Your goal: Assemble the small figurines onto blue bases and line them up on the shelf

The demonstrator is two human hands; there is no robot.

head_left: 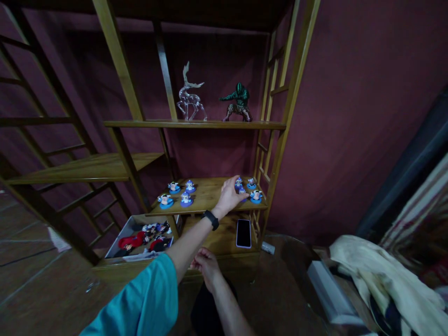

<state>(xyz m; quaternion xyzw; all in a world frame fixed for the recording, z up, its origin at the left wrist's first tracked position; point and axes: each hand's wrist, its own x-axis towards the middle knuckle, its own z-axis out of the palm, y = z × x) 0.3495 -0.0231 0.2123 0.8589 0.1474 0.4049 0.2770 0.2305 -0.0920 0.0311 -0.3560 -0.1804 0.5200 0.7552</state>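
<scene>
My left hand (229, 195), with a black watch on its wrist, reaches over the shelf board. Its thumb and fingers curve around a small purple-based figurine (242, 191), partly hidden by the thumb. Another purple figurine (238, 182) stands just behind it. Beside them are two blue-based figurines, one in front (256, 196) and one behind (251, 183). At the board's left stand two purple figurines (186, 199) and two blue-based ones (165, 200). Lower down, in front of the shelf, my right hand (207, 265) has its fingers curled together; anything inside them is hidden.
A box (117, 240) of red and dark figurines sits at lower left. A phone (244, 233) lies on the lowest board. On the upper shelf (213, 124) stand a clear deer (191, 100) and a dark crouching figure (240, 102). Pale cloth (381, 270) lies at right.
</scene>
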